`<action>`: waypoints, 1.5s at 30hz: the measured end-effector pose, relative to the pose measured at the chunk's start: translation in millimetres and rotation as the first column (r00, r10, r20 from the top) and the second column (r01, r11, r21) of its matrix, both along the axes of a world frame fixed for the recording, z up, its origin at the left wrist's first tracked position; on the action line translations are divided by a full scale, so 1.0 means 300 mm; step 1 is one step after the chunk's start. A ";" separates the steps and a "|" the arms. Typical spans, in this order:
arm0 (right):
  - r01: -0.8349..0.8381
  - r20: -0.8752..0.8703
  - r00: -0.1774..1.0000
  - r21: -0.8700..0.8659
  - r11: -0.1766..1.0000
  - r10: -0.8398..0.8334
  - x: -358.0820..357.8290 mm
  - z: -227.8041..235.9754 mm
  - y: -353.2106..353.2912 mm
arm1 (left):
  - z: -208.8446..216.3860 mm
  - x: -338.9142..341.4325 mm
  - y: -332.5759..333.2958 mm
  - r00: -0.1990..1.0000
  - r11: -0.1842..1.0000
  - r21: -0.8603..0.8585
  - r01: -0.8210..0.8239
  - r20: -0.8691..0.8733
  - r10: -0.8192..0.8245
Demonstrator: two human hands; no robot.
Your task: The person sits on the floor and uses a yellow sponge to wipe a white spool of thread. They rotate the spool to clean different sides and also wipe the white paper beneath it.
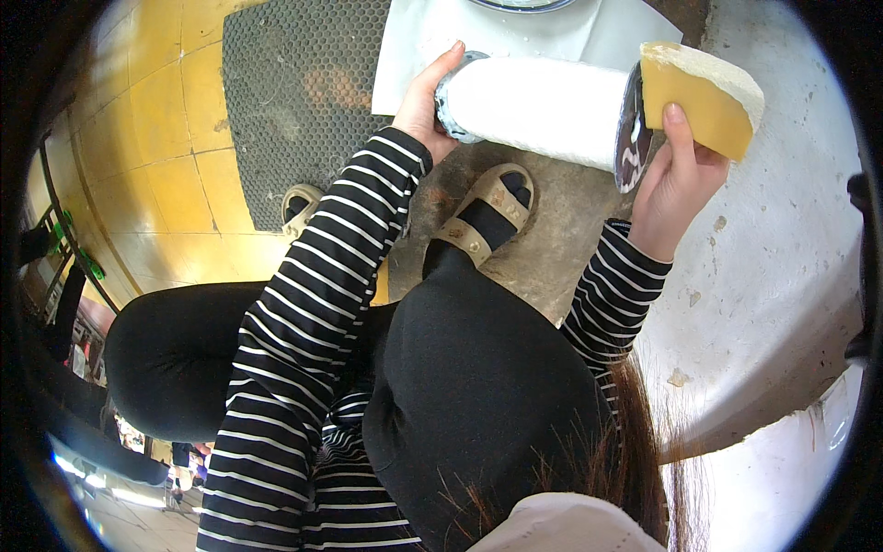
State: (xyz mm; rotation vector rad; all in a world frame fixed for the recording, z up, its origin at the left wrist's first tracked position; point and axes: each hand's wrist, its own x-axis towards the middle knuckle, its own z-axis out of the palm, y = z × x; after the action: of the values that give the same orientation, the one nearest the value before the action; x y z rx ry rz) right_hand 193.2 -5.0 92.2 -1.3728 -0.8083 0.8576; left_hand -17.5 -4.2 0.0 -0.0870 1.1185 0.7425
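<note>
A smooth white cylinder [552, 109] lies sideways above my feet, with a blue-grey collar [449, 97] on its left end. My left hand [427, 109] is closed around that collar, thumb along its upper side. A dark disc [631, 129] with white smears caps the right end. My right hand [681, 184] grips a flat yellow scraper-like piece [694, 99], thumb on its face, right beside the disc. White paste coats the piece's upper edge. I cannot tell whether it touches the disc.
Under the cylinder's far side are a white sheet [414, 46] and part of a rimmed basin [524, 5]. A grey textured mat [303, 92] covers yellow floor tiles [152, 110] at left. A whitish wall-like surface [736, 276] stands at right. My sandalled foot [492, 212] is below.
</note>
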 end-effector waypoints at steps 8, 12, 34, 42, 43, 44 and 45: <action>0.074 0.146 0.988 -0.197 0.978 -0.045 0.005 -0.011 -0.058 | -0.011 -0.026 -0.007 0.990 0.989 0.072 -0.130 -0.045 0.134; 0.119 0.091 0.991 -0.253 0.960 -0.099 0.001 -0.025 -0.099 | -0.023 -0.036 -0.001 0.990 0.984 0.171 -0.059 -0.114 0.079; 0.091 -0.379 0.896 -0.356 0.930 -0.233 0.079 -0.127 -0.080 | -0.019 -0.031 0.002 0.985 0.967 0.256 -0.008 -0.163 0.051; 0.082 -0.265 0.949 -0.312 0.947 -0.170 -0.004 -0.137 -0.102 | -0.024 -0.040 0.000 0.973 0.980 0.194 -0.034 -0.217 0.077; 0.083 -0.265 0.949 -0.322 0.943 -0.174 -0.009 -0.126 -0.103 | -0.027 -0.047 0.000 0.972 0.981 0.194 -0.026 -0.223 0.070; 0.075 -0.269 0.948 -0.329 0.941 -0.170 -0.015 -0.115 -0.103 | -0.030 -0.053 0.001 0.969 0.980 0.197 -0.022 -0.236 0.069; 0.089 -0.268 0.944 -0.355 0.930 -0.193 -0.023 -0.103 -0.103 | -0.034 -0.055 0.003 0.973 0.974 0.225 -0.033 -0.214 0.082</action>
State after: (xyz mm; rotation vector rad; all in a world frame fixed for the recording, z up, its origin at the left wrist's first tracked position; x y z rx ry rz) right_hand 186.4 -36.0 61.3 -1.5317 -0.3286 1.0930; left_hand -34.2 -3.3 -10.3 0.1555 1.2422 0.9414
